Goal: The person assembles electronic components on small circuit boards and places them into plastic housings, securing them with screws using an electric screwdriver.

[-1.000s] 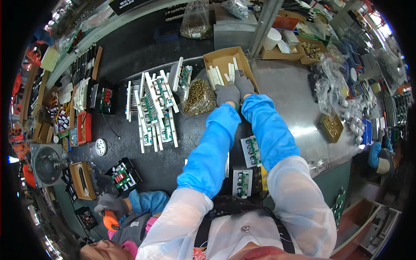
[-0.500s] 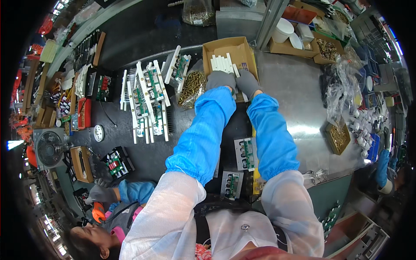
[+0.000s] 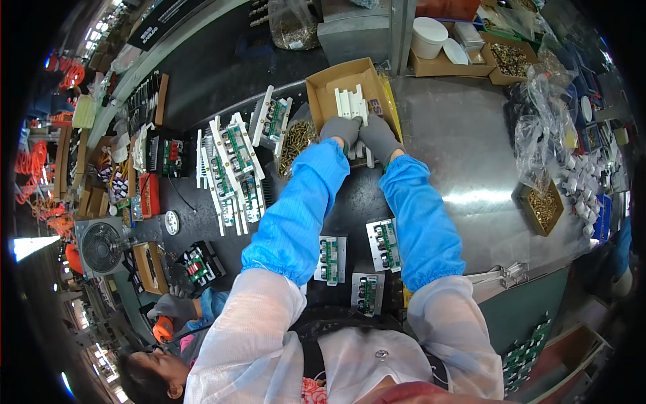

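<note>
Both my hands wear grey gloves and are closed around a bunch of white plastic strips [image 3: 350, 104]. My left hand [image 3: 341, 130] grips the bunch at its left side, and my right hand [image 3: 381, 139] grips it at the right. The strips stick up past my fingers over the open cardboard box [image 3: 324, 86]. More pale strip ends [image 3: 362, 159] show below, between my wrists. Just left of the box lies a clear bag of brass-coloured screws [image 3: 296, 145]. My fingertips are partly hidden behind the gloves and strips.
Circuit boards with white strips [image 3: 232, 172] are stacked at left. Several boards on metal plates, one a board [image 3: 330, 260], lie near me. A co-worker's gloved hand [image 3: 173, 308] holds an orange tool [image 3: 163, 330] at lower left. A screw tray [image 3: 542, 207] sits at right.
My hands have drawn closer together and slightly toward me. The white strips, fanned out in the box before, are now bunched between my hands. The whole view has shifted a little.
</note>
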